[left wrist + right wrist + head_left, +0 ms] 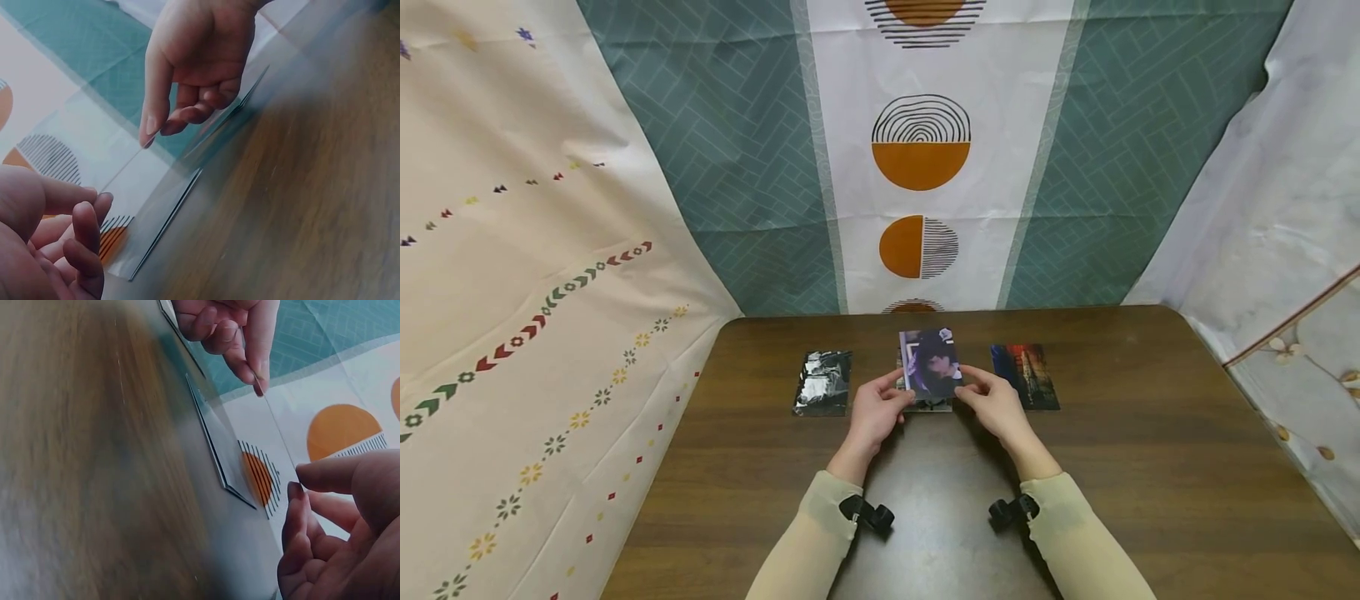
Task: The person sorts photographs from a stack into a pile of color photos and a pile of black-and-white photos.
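Note:
Both hands hold one picture card [931, 364] between them, raised over the table in the head view. It shows a dark-haired figure against purple tones. My left hand [877, 407] pinches its left edge between thumb and fingers, and my right hand [994, 402] pinches the right edge. Seen edge-on, the card [122, 167] is a thin line spanning the fingertips in the left wrist view. Under it, mostly hidden, another card [934, 407] lies on the table. A black-and-white card [823, 383] lies left of the hands; a red and blue card [1027, 377] lies right.
The brown wooden table [1150, 467] reaches back to a teal and white patterned cloth [752, 167]. Pale printed cloths hang at the left [550, 333] and right sides. A black strap mount [867, 514] sits on each wrist.

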The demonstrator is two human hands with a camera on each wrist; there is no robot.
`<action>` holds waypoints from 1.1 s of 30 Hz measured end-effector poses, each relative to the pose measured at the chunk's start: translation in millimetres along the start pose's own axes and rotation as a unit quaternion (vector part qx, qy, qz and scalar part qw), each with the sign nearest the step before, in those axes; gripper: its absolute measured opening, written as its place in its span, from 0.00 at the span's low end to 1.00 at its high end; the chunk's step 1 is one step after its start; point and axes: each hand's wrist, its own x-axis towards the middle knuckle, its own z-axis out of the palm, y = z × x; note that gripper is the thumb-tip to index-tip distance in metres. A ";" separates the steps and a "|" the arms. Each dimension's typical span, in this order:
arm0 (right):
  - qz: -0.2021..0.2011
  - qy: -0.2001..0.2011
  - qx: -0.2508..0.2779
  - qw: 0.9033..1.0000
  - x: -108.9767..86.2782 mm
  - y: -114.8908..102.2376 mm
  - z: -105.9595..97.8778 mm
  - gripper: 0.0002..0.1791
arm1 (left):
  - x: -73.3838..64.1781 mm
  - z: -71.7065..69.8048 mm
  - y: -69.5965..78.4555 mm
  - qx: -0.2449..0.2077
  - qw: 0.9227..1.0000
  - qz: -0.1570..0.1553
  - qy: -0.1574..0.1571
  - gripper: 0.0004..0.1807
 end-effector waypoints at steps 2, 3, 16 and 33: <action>-0.003 0.000 -0.002 1.000 -0.2 0.9 -2.8 0.27 | -0.4 3.8 0.0 -0.003 1.000 0.005 0.001 0.27; -0.004 0.000 -0.002 1.000 -0.4 1.4 -4.4 0.28 | -0.6 5.9 0.0 -0.004 1.000 0.007 0.001 0.27; -0.013 0.009 -0.022 1.000 -6.0 15.4 -36.0 0.28 | -3.4 41.5 -0.1 0.007 0.999 0.032 -0.007 0.29; -0.004 0.034 -0.068 0.997 -21.9 41.2 -82.3 0.29 | -3.1 99.4 11.7 0.094 0.993 0.055 -0.033 0.33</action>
